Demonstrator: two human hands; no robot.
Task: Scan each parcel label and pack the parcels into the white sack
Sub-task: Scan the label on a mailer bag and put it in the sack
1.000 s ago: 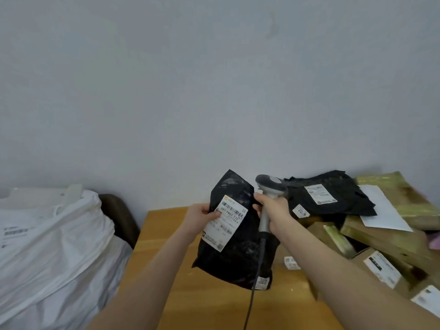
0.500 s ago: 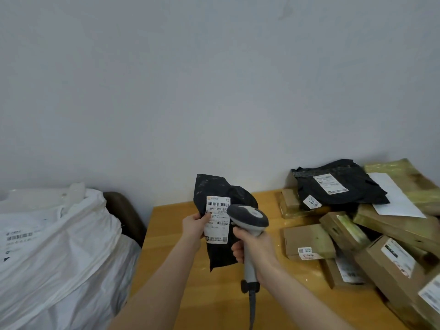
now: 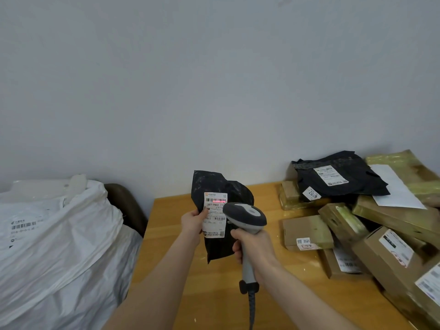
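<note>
My left hand pinches a black plastic parcel upright above the wooden table, its white label facing me. A red scan line glows across the label's top barcode. My right hand grips the handle of a grey barcode scanner, whose head points at the label from just to the right. The scanner's cable hangs down from the handle. The white sack bulges at the left, beside the table.
A pile of parcels fills the table's right side: a black bag on top at the back, several brown cardboard boxes and tape-wrapped packages. A dark chair back stands between sack and table. A grey wall lies behind.
The parcel turned upright and moved left with my left hand. My right hand drew the scanner back and down, and a red scan line now lies on the label.
</note>
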